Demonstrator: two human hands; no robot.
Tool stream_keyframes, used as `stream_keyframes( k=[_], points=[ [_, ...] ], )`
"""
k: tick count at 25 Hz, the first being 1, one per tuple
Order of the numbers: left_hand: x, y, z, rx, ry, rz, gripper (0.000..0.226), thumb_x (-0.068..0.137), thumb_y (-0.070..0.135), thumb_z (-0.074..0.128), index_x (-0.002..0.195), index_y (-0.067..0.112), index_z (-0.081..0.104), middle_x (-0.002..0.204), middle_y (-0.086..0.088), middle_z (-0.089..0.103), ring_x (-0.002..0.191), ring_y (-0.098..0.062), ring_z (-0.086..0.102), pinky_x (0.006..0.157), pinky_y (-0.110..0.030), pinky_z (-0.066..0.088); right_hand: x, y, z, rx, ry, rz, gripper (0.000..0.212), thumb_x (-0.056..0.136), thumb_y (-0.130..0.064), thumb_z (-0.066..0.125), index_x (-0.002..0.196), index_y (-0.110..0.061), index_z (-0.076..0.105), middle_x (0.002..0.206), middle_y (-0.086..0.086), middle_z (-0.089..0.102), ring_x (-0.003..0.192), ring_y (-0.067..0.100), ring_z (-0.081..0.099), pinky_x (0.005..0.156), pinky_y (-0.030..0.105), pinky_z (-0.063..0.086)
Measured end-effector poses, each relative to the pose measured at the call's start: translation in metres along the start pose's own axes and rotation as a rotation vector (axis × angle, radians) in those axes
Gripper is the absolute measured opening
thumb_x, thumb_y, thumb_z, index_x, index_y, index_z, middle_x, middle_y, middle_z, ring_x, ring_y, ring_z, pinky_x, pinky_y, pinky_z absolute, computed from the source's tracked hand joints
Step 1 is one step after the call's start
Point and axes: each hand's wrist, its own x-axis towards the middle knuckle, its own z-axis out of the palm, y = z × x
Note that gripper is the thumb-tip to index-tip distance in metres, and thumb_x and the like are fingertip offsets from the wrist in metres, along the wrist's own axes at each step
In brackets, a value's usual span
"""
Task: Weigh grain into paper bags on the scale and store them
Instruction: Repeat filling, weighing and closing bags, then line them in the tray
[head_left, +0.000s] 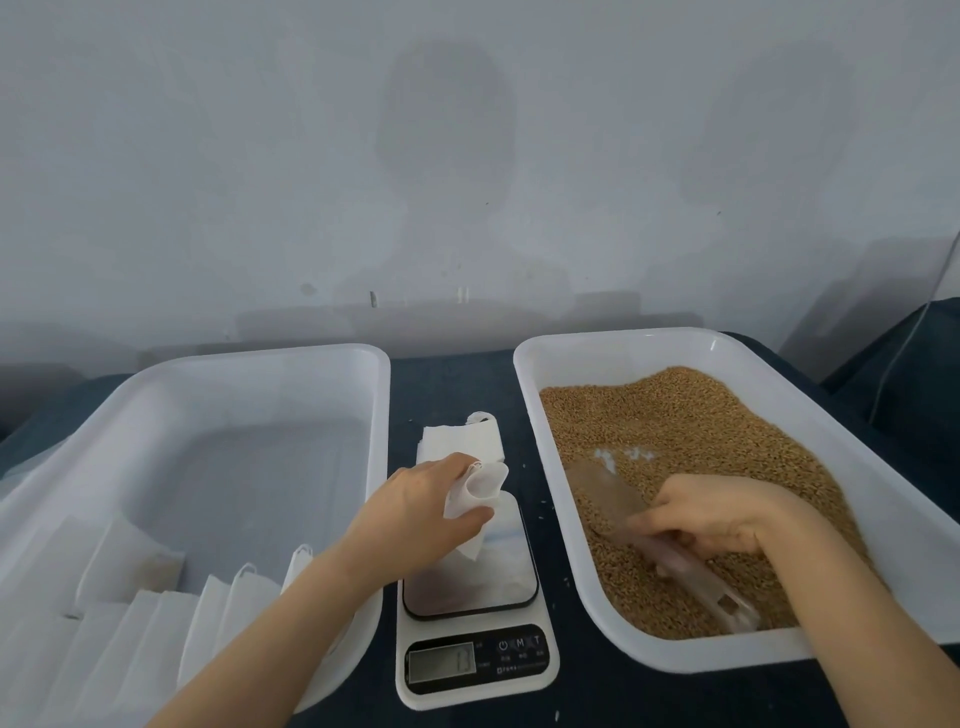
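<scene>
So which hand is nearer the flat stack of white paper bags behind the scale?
Left. The left hand, pinching one opened white paper bag, sits just in front of the stack; the right hand is in the white grain tub, gripping the clear plastic scoop.

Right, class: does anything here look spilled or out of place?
Yes: a few pale loose grains lie scattered on the dark blue tabletop between the white digital scale and the white plastic tub of brown grain.
</scene>
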Motion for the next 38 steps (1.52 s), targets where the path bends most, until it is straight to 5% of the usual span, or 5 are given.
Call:
stream_keyframes(
  k=[9,17,24,28,38],
  points=[
    [0.001,-0.002,0.002,-0.011,-0.004,-0.005,0.046,0.087,0.053,0.057,0.128,0.035,0.046,0.122,0.014,0.059,0.090,-0.003,0.050,0.078,-0.017,0.039,0.009,0.008,-0.007,-0.157,0.432,0.081,0.031,0.098,-0.030,0.044,0.102,-0.002,0.059,0.078,0.007,0.070,0.058,0.015,0.064,0.058,0.028,0.054],
    [0.000,-0.003,0.002,-0.031,-0.003,0.002,0.047,0.085,0.054,0.058,0.126,0.036,0.046,0.118,0.017,0.059,0.091,-0.005,0.053,0.079,-0.019,0.043,0.014,0.007,-0.003,-0.235,0.534,-0.115,0.034,0.081,-0.033,0.070,0.096,-0.014,0.046,0.070,-0.001,0.064,0.039,0.000,0.052,0.037,0.012,0.037],
    [0.000,-0.003,0.001,-0.085,-0.005,-0.023,0.050,0.082,0.057,0.060,0.127,0.039,0.045,0.120,0.017,0.059,0.094,-0.003,0.053,0.078,-0.019,0.042,0.011,-0.001,-0.004,-0.497,0.871,-0.302,0.028,0.080,-0.049,0.061,0.098,-0.030,0.054,0.080,-0.025,0.056,0.061,0.000,0.061,0.053,0.024,0.054],
    [0.001,-0.002,0.000,-0.083,-0.004,-0.011,0.047,0.082,0.056,0.061,0.123,0.038,0.048,0.116,0.017,0.060,0.092,-0.005,0.055,0.075,-0.018,0.041,0.010,-0.003,-0.002,-0.545,1.015,-0.502,0.052,0.072,-0.054,0.055,0.115,-0.026,0.062,0.094,-0.018,0.064,0.086,0.009,0.062,0.098,0.043,0.038],
    [0.004,-0.004,0.003,-0.067,0.016,-0.022,0.044,0.084,0.058,0.056,0.121,0.035,0.050,0.096,0.021,0.053,0.082,-0.006,0.052,0.062,-0.012,0.034,0.006,-0.011,0.010,-0.796,1.095,-0.884,0.045,0.069,-0.038,0.061,0.110,-0.021,0.069,0.100,-0.005,0.067,0.095,0.024,0.060,0.085,0.028,0.018]
  ],
)
